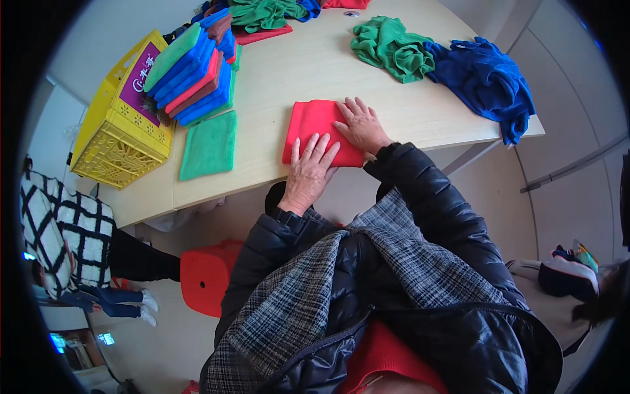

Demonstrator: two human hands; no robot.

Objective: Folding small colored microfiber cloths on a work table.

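A folded red cloth (314,122) lies flat near the front edge of the pale wooden table (308,65). My left hand (308,172) rests palm down on its near edge, fingers spread. My right hand (361,126) presses flat on the cloth's right side, fingers spread too. Neither hand grips anything. A single folded green cloth (210,146) lies to the left of the red one. Behind it a stack of folded blue, green and red cloths (197,69) leans against a yellow crate (121,118).
Crumpled green cloth (392,47) and crumpled blue cloth (485,79) sit at the table's right end. More loose cloths (266,14) lie at the far edge. A red stool (207,276) stands under the table. Another person in a checked top (62,230) is at the left.
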